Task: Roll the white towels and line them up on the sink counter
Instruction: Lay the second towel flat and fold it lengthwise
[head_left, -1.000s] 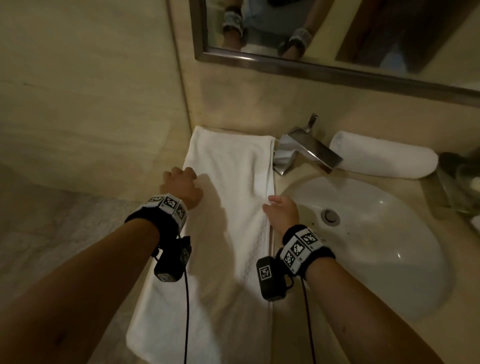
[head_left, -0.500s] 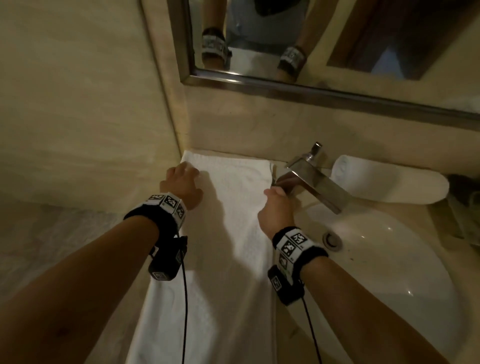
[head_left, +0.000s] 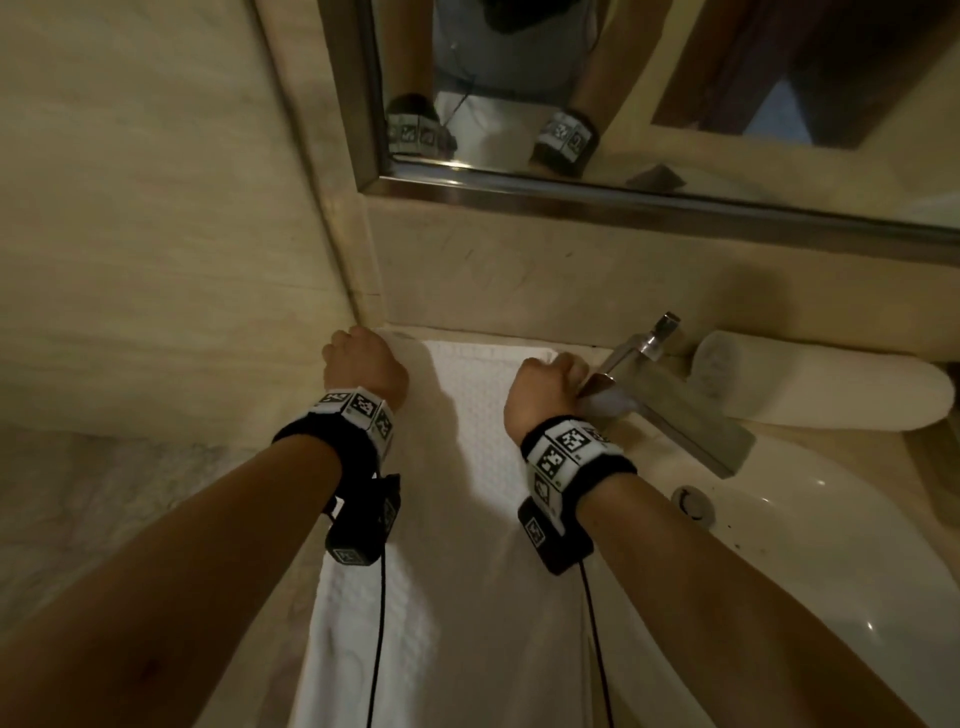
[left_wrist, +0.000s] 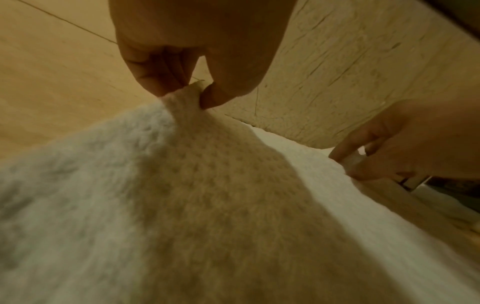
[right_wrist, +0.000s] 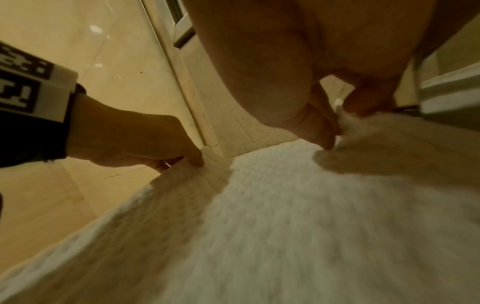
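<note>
A long white waffle-textured towel (head_left: 483, 467) lies flat along the beige stone sink counter (head_left: 810, 441), its far edge close to the back wall at twelve o'clock and its near end running off toward six o'clock. The person's left hand (head_left: 366, 366) is at the towel's far corner around eleven o'clock — in the left wrist view thumb and fingertips (left_wrist: 155, 82) pinch that corner and lift it into a small peak. The right hand (head_left: 545, 387) is at the opposite far corner, about one o'clock, just beside the angular brushed-metal faucet (head_left: 680, 410); from its own wrist camera the thumb and fingers (right_wrist: 322, 125) close on the towel's edge, gripping it. Both hands are curled, each holding its corner.

Beyond the faucet, toward two o'clock, a second white towel already rolled into a cylinder (head_left: 821, 392) lies against the back wall, well apart from the flat one. The white oval basin (head_left: 831, 571) sits at three to four o'clock, its round metal drain (head_left: 693, 501) showing. Above, at twelve o'clock, a metal-framed mirror (head_left: 623, 197) reflects the black wrist bands with their printed markers — the same bands (head_left: 566, 457) wrap both forearms.
</note>
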